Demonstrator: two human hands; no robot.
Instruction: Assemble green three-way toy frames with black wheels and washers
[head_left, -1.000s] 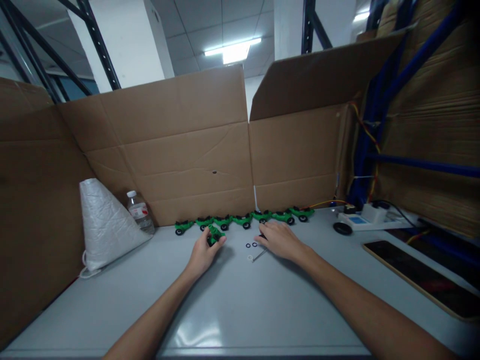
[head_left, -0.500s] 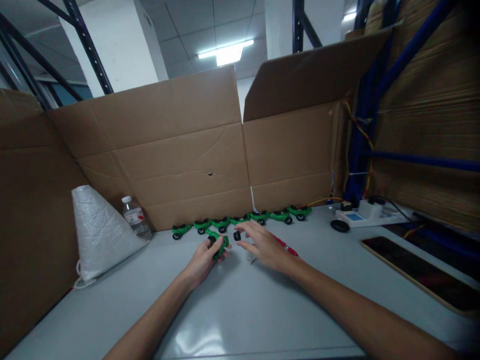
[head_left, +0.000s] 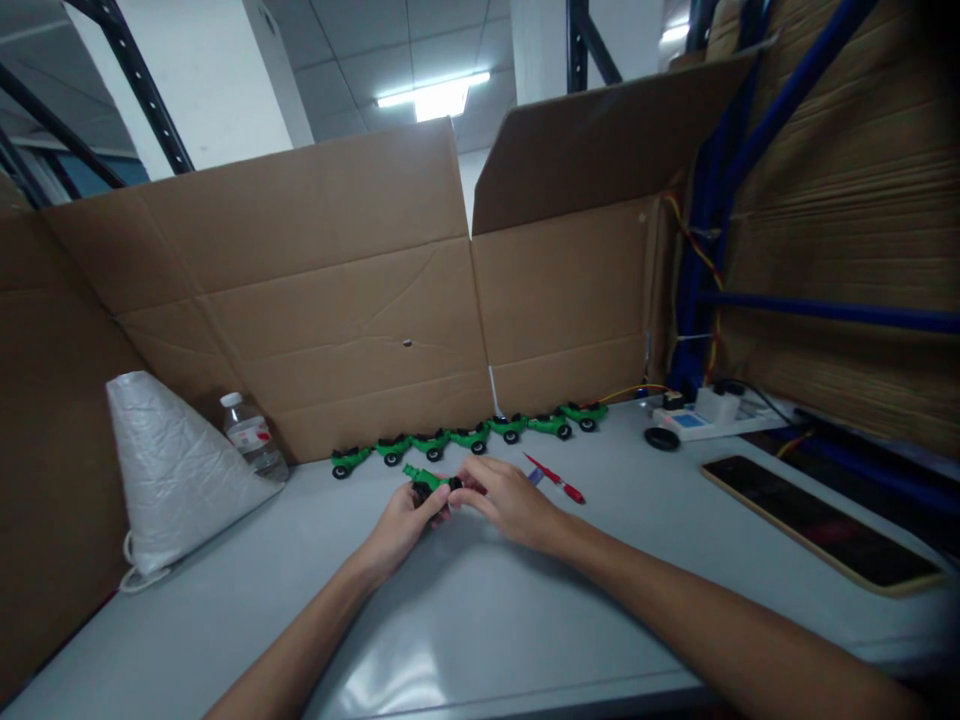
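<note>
Green toy (head_left: pixel 424 478): gripped by left hand (head_left: pixel 401 520); right hand (head_left: pixel 506 497) pinches black wheel (head_left: pixel 454 484) (may slip, roll off tabletop (head_left: pixel 480 620)).

green toy car (head_left: pixel 426 479) | small, black wheels, held just above grey table, tilted, nose pointing left-up | pinched btwn left hand (head_left: pixel 401 522) & right hand (head_left: pixel 510 500) | small black wheel (head_left: pixel 455 484) at its right end, at right fingertips

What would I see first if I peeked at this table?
You'd spot a row of little green toy motorbikes lined up along the cardboard wall. In front of them, the left hand and right hand meet around one more green bike.
</note>
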